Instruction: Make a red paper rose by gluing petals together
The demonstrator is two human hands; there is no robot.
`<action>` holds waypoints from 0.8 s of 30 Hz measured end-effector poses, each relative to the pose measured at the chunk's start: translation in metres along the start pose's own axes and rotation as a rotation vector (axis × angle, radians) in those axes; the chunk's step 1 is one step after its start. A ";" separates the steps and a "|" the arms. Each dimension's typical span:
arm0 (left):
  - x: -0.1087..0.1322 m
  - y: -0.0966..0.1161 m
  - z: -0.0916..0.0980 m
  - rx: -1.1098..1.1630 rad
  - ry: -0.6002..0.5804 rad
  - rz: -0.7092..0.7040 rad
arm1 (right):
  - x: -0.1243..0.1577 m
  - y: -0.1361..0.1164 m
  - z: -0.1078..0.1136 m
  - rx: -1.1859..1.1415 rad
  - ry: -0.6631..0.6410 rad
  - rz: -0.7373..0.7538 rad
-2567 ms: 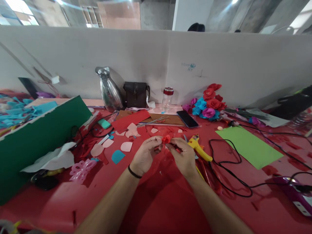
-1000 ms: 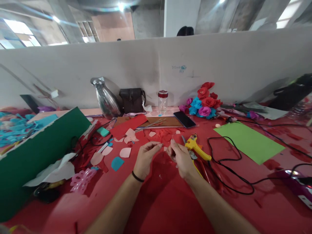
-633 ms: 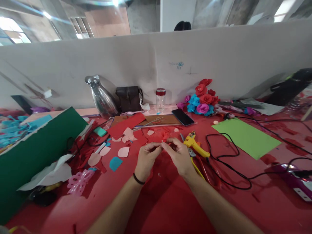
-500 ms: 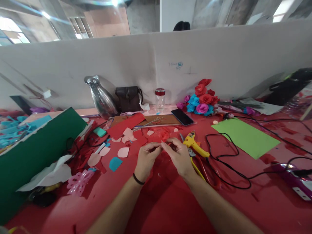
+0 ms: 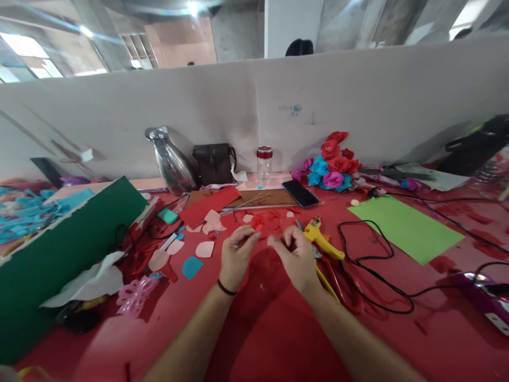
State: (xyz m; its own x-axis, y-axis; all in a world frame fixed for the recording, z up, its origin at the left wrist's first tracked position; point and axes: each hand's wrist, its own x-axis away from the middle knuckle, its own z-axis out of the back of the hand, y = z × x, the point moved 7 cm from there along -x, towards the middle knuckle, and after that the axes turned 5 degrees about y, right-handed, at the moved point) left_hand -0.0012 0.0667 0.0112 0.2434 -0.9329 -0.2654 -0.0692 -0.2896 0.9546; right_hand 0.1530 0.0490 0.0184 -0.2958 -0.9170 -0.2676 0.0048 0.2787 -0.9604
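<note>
My left hand (image 5: 237, 258), with a dark band on its wrist, is closed in a pinch over the middle of the red table. Opposite it, a short gap away, my right hand (image 5: 296, 261) has its thumb and fingers pressed together. Anything between either set of fingertips is too small to make out. Just beyond the hands lie crumpled red paper petals (image 5: 265, 220). To the right of my right hand are a yellow glue gun (image 5: 323, 240) and pliers with red and yellow handles (image 5: 336, 281). Pink paper pieces (image 5: 204, 249) and a blue petal (image 5: 192, 267) lie left of my left hand.
A green board (image 5: 79, 254) stands at the left. Along the back are a steel jug (image 5: 170, 162), a dark bag (image 5: 213, 163), a lidded jar (image 5: 264, 167), a phone (image 5: 300, 193) and paper flowers (image 5: 332, 164). A black cable (image 5: 382, 286) loops beside a green sheet (image 5: 409, 228).
My hands, fingertips together before, have drawn apart and now leave a gap between them. The view has shifted slightly.
</note>
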 end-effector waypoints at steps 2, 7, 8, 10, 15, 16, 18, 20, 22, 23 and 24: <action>-0.002 -0.002 0.003 0.035 0.016 -0.002 | -0.001 0.001 0.004 0.024 0.041 0.014; -0.006 -0.001 0.005 0.104 0.018 0.002 | -0.002 0.005 0.008 -0.030 0.066 -0.005; -0.006 -0.001 0.006 0.107 0.020 0.004 | -0.001 0.005 0.008 -0.034 0.069 -0.012; -0.006 -0.001 0.006 0.118 0.025 0.009 | 0.001 0.005 0.007 -0.038 0.059 -0.028; -0.006 -0.010 0.008 0.145 0.068 0.077 | 0.005 0.010 -0.003 -0.121 -0.031 -0.095; -0.007 -0.013 0.009 0.151 0.082 0.101 | 0.005 0.013 -0.006 -0.151 -0.039 -0.113; -0.008 -0.017 0.010 0.172 0.101 0.144 | 0.006 0.017 -0.009 -0.174 -0.044 -0.141; -0.009 -0.019 0.011 0.211 0.119 0.179 | 0.008 0.020 -0.011 -0.146 -0.054 -0.154; -0.010 -0.021 0.012 0.272 0.137 0.220 | 0.011 0.022 -0.014 -0.103 -0.082 -0.155; -0.011 -0.022 0.013 0.300 0.139 0.241 | 0.013 0.022 -0.016 -0.082 -0.097 -0.149; -0.011 -0.023 0.013 0.323 0.136 0.260 | 0.015 0.022 -0.017 -0.065 -0.115 -0.140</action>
State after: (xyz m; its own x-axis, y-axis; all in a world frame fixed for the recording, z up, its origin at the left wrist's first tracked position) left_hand -0.0144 0.0811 -0.0099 0.3020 -0.9531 0.0187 -0.4385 -0.1214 0.8905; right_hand 0.1321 0.0460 -0.0056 -0.1784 -0.9736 -0.1423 -0.0918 0.1604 -0.9828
